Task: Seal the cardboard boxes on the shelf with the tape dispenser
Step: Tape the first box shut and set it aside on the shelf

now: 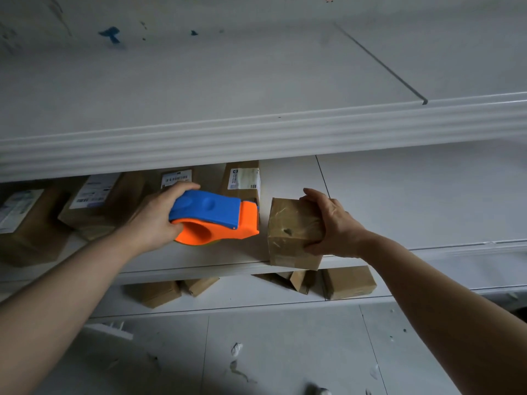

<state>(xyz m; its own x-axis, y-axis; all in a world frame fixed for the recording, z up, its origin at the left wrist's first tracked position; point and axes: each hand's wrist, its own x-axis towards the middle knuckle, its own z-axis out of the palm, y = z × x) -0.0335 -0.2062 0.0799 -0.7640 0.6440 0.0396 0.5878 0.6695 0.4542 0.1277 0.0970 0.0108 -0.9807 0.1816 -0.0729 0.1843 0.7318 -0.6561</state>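
My left hand (155, 216) grips a blue and orange tape dispenser (216, 219) above the middle shelf (399, 195), its orange nose pointing right. My right hand (332, 223) clasps the right side of a small brown cardboard box (291, 232) wrapped in clear tape, which overhangs the shelf's front edge. The dispenser's nose ends a short gap to the left of this box. Behind the dispenser stands a labelled box (243, 179), and more labelled boxes (97, 195) lie along the left of the same shelf.
A white upper shelf (256, 132) juts out above the hands. On the lower shelf sit several small brown boxes (348, 282). Below is a grey tiled floor (285, 352) with paint marks. The right part of the middle shelf holds nothing.
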